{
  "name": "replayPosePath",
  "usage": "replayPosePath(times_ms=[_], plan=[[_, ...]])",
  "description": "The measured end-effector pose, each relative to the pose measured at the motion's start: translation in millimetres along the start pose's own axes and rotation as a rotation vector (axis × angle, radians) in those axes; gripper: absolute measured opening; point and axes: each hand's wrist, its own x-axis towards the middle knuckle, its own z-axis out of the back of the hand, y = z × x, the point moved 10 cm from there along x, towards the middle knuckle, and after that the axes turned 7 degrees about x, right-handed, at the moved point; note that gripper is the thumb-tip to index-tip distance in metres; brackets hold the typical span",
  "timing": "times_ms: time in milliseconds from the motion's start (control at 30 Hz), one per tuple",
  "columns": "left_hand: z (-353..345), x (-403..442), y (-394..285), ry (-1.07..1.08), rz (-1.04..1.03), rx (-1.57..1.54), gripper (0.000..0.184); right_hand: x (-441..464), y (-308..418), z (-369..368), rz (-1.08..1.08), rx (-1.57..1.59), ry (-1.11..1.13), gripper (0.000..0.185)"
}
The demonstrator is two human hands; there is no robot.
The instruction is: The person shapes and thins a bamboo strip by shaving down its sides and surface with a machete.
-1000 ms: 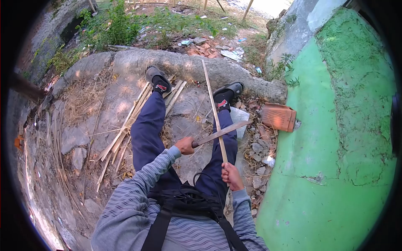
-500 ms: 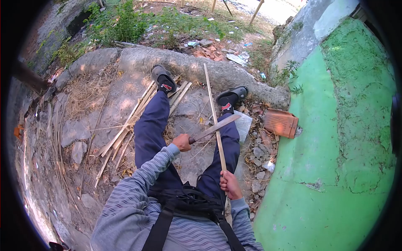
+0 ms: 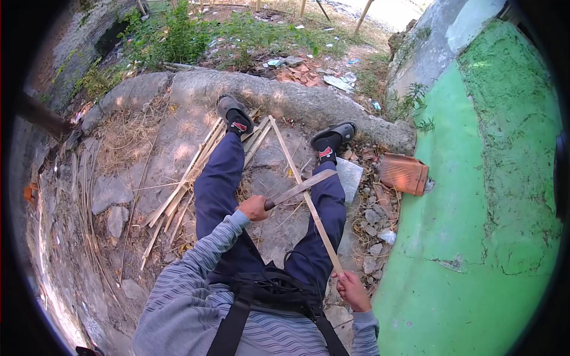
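My left hand (image 3: 254,208) is wrapped round the dark handle of a long knife (image 3: 301,189), its blade pointing right and slightly up. The blade crosses a long, thin bamboo strip (image 3: 321,229) above my right thigh and touches or nearly touches it. My right hand (image 3: 352,291) grips the near end of that strip, low beside my right hip. From there the strip slants up and left, its far end between my two feet. A pile of split bamboo strips (image 3: 189,176) lies on the ground beside and under my left leg.
Beyond my feet runs a low rock ledge (image 3: 261,90). An orange hollow brick (image 3: 404,174) sits at the foot of the green wall (image 3: 442,207). A pale tile piece (image 3: 349,180) and rubble lie by my right leg. Dry fibres (image 3: 122,142) cover ground at left.
My right hand has moved down and to the right with the strip's near end. The strip's far end has swung left, so it slants more. The knife stays across it in my left hand.
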Motion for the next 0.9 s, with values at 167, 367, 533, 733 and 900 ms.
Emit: replayPosePath(times_ms=[167,367,533,733,900], plan=[[-7.5,-12.9,-11.2,0.057,-0.060,-0.100,0.024,-29.5,37.6,-13.0,0.115,-0.001,-0.075,0.045],[-13.8,-18.7,-39.7,0.022,-0.152,-0.224,0.021,-52.3,51.6,-48.2,0.083,0.236,0.074,0.064],[-5.5,-16.9,-40.8,-0.037,-0.185,-0.211,0.020,-66.1,57.6,-49.7,0.210,0.154,-0.018,0.064],[-19.0,-4.2,-31.2,-0.014,-0.149,-0.212,0.022,-62.0,54.9,-17.8,0.263,0.237,-0.146,0.060],[-14.4,-7.9,-28.4,-0.045,-0.163,-0.260,0.020,-88.3,81.3,-33.8,0.508,0.043,-0.255,0.064]])
